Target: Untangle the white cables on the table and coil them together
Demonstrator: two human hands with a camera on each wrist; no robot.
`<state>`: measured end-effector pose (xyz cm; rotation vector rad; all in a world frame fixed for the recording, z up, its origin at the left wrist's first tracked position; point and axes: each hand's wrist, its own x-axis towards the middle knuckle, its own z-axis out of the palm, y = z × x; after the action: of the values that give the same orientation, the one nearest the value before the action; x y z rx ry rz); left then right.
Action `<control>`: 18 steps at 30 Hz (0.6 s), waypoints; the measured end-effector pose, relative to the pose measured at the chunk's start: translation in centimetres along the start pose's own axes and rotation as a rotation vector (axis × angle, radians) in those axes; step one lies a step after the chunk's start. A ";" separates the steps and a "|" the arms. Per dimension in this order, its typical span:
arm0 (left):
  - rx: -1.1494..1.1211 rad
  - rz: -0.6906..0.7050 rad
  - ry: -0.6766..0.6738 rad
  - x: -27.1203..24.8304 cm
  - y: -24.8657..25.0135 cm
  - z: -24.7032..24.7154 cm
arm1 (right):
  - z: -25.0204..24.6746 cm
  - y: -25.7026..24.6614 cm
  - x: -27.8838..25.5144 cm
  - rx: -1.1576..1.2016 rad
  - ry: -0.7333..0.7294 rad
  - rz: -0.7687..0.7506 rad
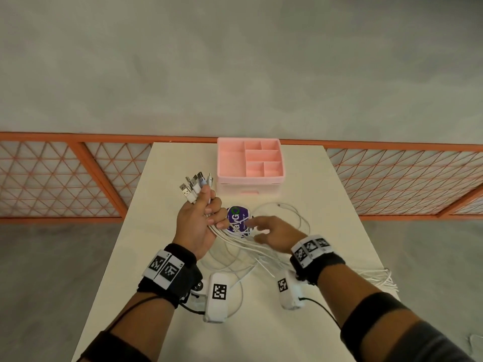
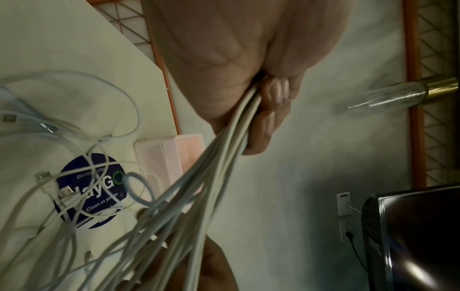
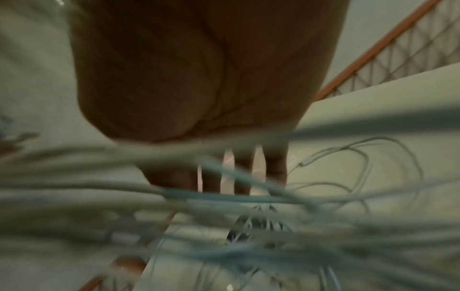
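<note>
The left hand is raised above the table, fist wrapped round a bundle of white cables, plugs fanning out on top. The strands trail down under the right hand, which hovers with fingers spread, holding nothing, near a purple sticker; a pink organizer sits behind.

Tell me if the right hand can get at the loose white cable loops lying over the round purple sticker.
Probably yes: the right hand hovers open beside the round purple sticker, and nothing stands between it and the loose white cable loops.
</note>
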<state>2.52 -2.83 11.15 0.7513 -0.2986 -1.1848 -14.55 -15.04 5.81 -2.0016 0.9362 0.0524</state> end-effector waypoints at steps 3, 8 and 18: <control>0.003 -0.007 -0.009 -0.1 0.1 0.1 | 1.3 -1.4 0.1 -0.161 -0.106 -0.027; 0.055 -0.027 0.071 -0.6 0.5 -1.1 | -2.0 -2.3 0.8 -0.089 0.300 -0.057; 0.092 -0.125 0.217 -1.1 -0.2 -3.7 | -8.5 0.4 -0.6 0.227 0.868 0.204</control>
<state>4.07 -0.46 8.53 0.9820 -0.1276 -1.2008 -17.84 -21.07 10.80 -1.6934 1.5934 -0.8292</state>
